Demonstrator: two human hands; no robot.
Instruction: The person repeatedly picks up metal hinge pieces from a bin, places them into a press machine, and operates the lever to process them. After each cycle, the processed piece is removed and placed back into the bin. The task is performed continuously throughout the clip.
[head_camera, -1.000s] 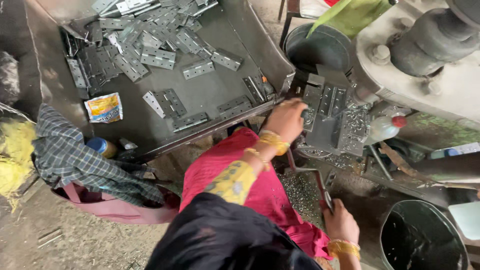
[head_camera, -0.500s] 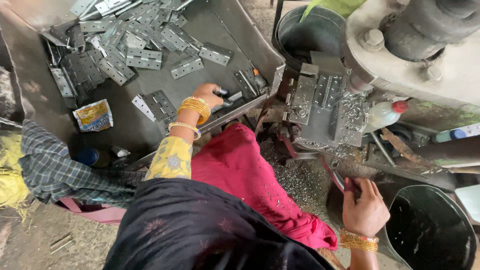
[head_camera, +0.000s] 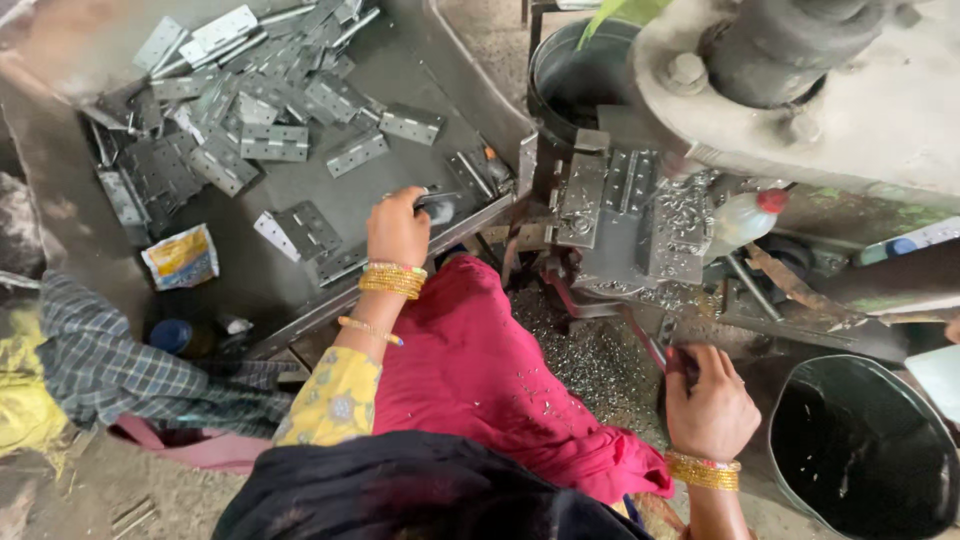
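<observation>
Grey flat steel hinge (head_camera: 432, 203) pinched in left hand (head_camera: 397, 228); right hand (head_camera: 708, 400) fisted around a lever (head_camera: 655, 352).

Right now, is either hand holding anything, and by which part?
The left hand grips one end of a metal hinge piece in the tray. The right hand grips a lever handle.

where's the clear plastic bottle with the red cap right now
In the head view, the clear plastic bottle with the red cap lies tilted right of centre, against the grey metal press bed, above the right hand.
</observation>
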